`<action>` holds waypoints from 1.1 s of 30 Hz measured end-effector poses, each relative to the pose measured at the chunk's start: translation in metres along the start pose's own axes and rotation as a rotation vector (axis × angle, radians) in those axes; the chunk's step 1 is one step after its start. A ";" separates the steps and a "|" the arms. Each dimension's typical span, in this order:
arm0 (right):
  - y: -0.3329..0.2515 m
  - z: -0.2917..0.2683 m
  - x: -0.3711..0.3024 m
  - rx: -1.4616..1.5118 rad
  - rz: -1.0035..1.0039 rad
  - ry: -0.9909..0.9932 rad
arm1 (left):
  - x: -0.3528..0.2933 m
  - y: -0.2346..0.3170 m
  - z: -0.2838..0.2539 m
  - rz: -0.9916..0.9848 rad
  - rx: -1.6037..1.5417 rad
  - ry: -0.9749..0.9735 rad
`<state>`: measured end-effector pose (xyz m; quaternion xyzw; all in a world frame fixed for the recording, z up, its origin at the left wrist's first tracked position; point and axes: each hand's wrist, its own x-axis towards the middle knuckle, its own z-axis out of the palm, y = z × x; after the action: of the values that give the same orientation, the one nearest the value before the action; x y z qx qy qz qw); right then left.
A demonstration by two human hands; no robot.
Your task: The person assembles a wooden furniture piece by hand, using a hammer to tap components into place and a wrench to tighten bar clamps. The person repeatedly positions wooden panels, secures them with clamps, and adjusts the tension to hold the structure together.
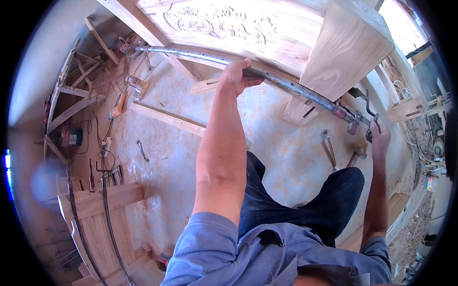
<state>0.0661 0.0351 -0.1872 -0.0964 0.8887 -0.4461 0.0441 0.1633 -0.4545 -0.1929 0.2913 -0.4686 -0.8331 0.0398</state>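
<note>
A long metal pipe clamp (291, 86) spans the lower side of a pale wooden frame with a carved panel (224, 24). Near the middle of the pipe, my left hand (238, 78) is wrapped around it, thumb on top. At the right end, past the thick wooden post (346, 50), my right hand (380, 136) closes around the clamp's screw end, beside its threaded rod. The far left end of the clamp carries a reddish jaw (126, 46). Part of my right hand's grip is hidden behind its own fingers.
On the floor lie a wooden strip (167, 119), a hammer (356, 155), pincers (329, 148) and a small metal tool (142, 150). A clamped wooden assembly (102, 200) stands at left. Cables and an orange power tool (117, 106) lie beyond it. Sawdust and clutter line the right.
</note>
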 end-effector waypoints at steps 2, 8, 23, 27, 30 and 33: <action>-0.024 -0.012 0.001 0.142 0.128 -0.118 | 0.004 -0.002 0.006 0.033 -0.005 0.014; -0.060 0.001 -0.023 -0.766 -0.247 -0.306 | 0.015 -0.010 -0.017 0.015 0.037 0.016; 0.029 -0.013 -0.014 0.379 -0.444 -0.050 | 0.021 -0.007 -0.010 0.045 -0.005 0.087; 0.039 0.010 -0.005 0.505 0.104 0.091 | 0.027 -0.018 -0.013 0.057 -0.024 0.066; 0.024 0.010 0.002 0.706 0.460 -0.003 | 0.032 -0.012 -0.020 0.049 0.027 0.070; 0.011 -0.001 -0.007 0.218 0.234 0.255 | 0.029 -0.010 -0.023 0.050 0.035 0.053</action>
<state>0.0715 0.0432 -0.1955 0.0699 0.8387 -0.5401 -0.0069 0.1537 -0.4765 -0.2230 0.3022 -0.4891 -0.8154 0.0677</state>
